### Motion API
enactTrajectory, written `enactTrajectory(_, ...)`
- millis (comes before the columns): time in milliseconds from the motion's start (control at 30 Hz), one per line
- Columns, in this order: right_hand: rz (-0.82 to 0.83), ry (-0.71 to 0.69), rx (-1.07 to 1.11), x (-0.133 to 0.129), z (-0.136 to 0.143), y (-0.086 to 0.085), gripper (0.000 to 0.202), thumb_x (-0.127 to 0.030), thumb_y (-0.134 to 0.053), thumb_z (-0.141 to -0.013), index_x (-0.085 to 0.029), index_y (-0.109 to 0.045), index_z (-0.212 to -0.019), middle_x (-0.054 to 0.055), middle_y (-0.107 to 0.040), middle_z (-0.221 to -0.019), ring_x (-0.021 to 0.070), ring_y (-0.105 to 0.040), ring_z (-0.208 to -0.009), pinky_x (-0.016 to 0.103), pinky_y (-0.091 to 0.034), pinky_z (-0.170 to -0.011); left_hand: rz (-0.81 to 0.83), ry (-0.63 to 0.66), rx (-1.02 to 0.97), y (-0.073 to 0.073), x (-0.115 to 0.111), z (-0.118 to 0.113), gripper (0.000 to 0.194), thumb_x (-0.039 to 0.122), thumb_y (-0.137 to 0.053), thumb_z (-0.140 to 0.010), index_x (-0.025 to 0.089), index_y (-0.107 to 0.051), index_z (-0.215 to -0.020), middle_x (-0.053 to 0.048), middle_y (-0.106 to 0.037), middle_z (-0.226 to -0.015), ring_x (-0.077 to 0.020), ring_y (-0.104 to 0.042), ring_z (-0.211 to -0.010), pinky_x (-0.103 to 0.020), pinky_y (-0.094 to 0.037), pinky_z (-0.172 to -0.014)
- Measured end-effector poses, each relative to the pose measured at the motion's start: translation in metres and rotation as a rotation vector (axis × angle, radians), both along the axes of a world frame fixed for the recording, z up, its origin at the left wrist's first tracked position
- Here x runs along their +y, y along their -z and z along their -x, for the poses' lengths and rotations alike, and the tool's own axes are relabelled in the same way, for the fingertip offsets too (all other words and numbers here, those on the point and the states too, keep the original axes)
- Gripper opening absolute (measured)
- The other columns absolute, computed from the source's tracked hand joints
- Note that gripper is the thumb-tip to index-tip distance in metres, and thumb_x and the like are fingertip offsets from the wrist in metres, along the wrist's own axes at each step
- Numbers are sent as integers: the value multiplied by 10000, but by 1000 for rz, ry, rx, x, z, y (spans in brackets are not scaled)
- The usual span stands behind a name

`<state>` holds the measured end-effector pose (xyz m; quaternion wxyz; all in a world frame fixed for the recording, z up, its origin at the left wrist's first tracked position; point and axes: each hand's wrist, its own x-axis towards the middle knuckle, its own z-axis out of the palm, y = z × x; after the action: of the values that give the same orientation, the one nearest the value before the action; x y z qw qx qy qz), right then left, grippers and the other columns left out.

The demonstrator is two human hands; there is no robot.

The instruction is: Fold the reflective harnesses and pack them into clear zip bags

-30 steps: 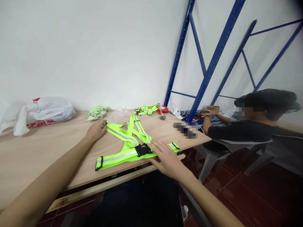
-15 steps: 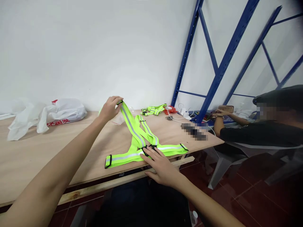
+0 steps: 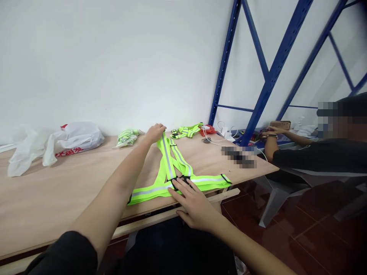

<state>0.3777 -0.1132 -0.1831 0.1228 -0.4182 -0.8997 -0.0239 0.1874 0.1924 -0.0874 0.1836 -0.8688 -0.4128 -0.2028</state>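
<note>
A neon yellow-green harness with silver reflective stripes [image 3: 153,191] lies spread at the table's front edge, its black buckles near the middle. My left hand [image 3: 156,133] is closed on the far end of one of its straps, towards the wall. My right hand [image 3: 192,201] rests with fingers spread over the black buckles at the centre. The harness's left end is partly hidden behind my left forearm. Behind it lies a second, bunched harness [image 3: 187,131], and a plastic-wrapped neon bundle [image 3: 127,138] sits left of my left hand.
A white plastic bag [image 3: 82,138] lies on the wooden table [image 3: 71,183] at the left. White cables, a red packet [image 3: 208,130] and a blurred dark object [image 3: 239,157] are at the right. Beyond stand blue rack posts [image 3: 269,80] and a seated person [image 3: 323,156].
My left hand has moved right and further towards the wall with the strap end, which now lies straighter. The wrapped bundle has come into view. My right hand stays on the buckles.
</note>
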Motion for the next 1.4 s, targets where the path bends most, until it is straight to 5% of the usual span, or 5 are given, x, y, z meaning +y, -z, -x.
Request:
enactTrajectory(200, 4, -20, 20, 1, -1, -1, 709, -313, -591, -887, -201, -342, -1541, 140, -259, -1646, 282, -149, -1535, 511, -103, -1242, 197, -115, 113, 54, -6, -7, 269, 254, -583, -976, 157, -621, -1224, -110, -624, -1239, -241, -611, -1111, -436, -521, -948)
enactTrajectory(433, -13, -26, 11, 2, -2, 2, 715, -340, -597, -889, -186, -341, -1540, 155, -243, -1649, 294, -156, -1533, 528, -120, -1236, 268, -124, 119, 3, -48, 8, 402, 295, -598, -932, 164, -587, -1313, -183, -591, -1354, -340, -550, -1244, -487, -451, -1020)
enactTrajectory(567, -30, -31, 18, 2, -2, 4, 741, -308, -612, -869, -188, -333, -1545, 147, -229, -1654, 296, -141, -1536, 528, -122, -1236, 333, 41, 107, -15, -129, 51, 471, 457, -497, -975, 258, -536, -1401, -67, -612, -1389, -244, -596, -1221, -349, -462, -1032)
enactTrajectory(800, -25, -28, -5, 1, 0, 0, 786, -217, -621, -829, -173, -325, -1557, 156, -209, -1657, 309, -146, -1535, 553, -154, -1231, 576, 44, -300, 27, -281, 132, 471, 549, -590, -895, 326, -637, -1308, -40, -644, -1360, -289, -611, -1226, -395, -492, -1033)
enactTrajectory(1400, -111, -59, 163, 4, -11, 2, 613, -230, -579, -921, -120, -417, -1502, 189, -497, -1496, 301, -406, -1430, 507, -360, -1187, 614, -21, -520, 67, -281, 136, 461, 588, -694, -770, 338, -711, -1157, -33, -728, -995, -232, -661, -793, -295, -542, -697)
